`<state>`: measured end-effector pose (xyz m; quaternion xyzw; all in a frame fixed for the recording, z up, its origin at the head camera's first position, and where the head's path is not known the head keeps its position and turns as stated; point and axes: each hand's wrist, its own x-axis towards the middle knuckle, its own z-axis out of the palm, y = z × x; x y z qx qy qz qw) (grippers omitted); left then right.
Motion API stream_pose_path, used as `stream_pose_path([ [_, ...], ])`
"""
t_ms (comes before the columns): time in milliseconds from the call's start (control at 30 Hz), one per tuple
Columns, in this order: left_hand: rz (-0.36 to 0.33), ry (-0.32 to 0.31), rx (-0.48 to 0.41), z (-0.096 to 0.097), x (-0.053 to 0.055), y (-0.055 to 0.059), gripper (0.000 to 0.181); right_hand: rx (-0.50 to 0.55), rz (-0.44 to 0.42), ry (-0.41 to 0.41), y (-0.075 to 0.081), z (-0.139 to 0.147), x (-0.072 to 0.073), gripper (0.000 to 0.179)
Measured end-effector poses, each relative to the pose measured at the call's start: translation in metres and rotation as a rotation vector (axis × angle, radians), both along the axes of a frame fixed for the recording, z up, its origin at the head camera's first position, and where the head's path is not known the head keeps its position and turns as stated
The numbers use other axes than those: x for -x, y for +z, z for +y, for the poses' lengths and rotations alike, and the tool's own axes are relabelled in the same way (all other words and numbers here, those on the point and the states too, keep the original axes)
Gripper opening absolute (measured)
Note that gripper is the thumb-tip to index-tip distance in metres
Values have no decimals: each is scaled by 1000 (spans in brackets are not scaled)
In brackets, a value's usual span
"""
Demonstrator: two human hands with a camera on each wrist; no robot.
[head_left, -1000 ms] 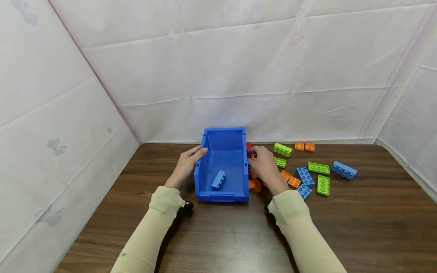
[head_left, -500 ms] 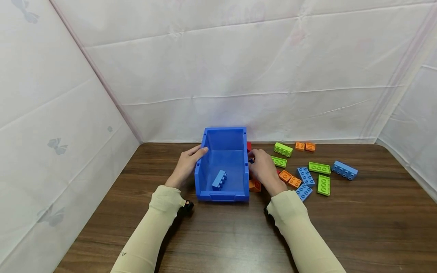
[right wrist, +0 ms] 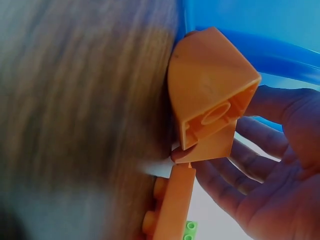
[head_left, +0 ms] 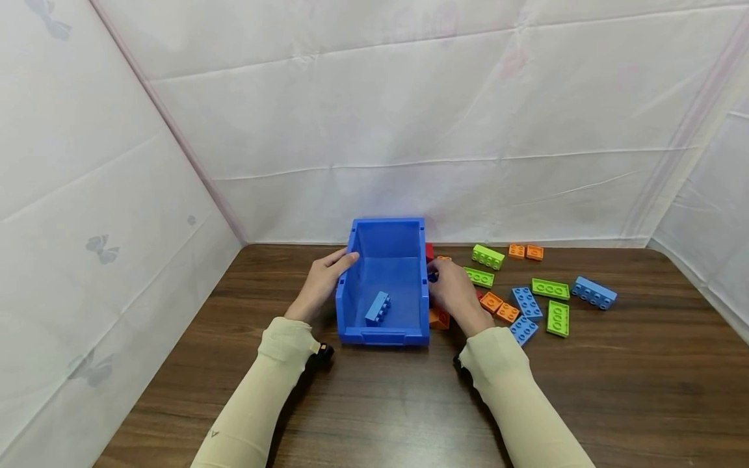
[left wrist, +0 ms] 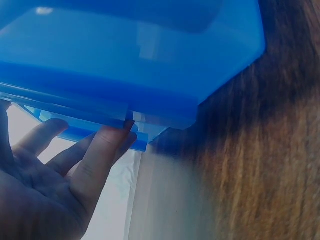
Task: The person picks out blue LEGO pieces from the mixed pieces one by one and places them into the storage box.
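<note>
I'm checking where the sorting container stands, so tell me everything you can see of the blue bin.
The blue bin is an open-topped rectangular box of glossy plastic with a tall back wall and a lower front lip. It stands upright on the wooden table, close to the white backdrop. One blue brick lies on its floor. The left hand rests with straight fingers against its left wall; the right hand is at its right wall, where orange bricks lie against the bin's side.

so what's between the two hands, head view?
The blue bin sits between them: left hand rests on its left wall, right hand is by its right wall. One blue brick lies inside. Head view shows it.
</note>
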<state>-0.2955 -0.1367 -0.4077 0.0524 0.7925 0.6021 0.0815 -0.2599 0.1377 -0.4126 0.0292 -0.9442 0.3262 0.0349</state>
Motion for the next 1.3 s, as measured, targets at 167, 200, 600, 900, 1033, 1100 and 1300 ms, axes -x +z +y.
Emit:
stream_pose_path([
  [167, 0, 0, 2, 0, 0, 0, 69, -5, -26, 10, -1, 0, 2, 35],
  [200, 0, 1, 2, 0, 0, 1, 69, -6, -29, 13, -1, 0, 2, 36],
  [600, 0, 4, 11, 1, 0, 2, 68, -53, -36, 24, -2, 0, 3, 36],
  [900, -4, 1, 3, 1, -1, 2, 65, -44, -55, 18, -3, -1, 3, 38],
  [1033, -7, 3, -1, 0, -1, 2, 64, -38, -66, 14, -2, -1, 3, 39],
  [1100, -7, 3, -1, 0, -1, 1, 64, -38, -67, 13, -2, -1, 3, 39],
  [1300, -1, 2, 3, 0, 0, 0, 64, -36, -74, 6, -1, -1, 3, 39],
])
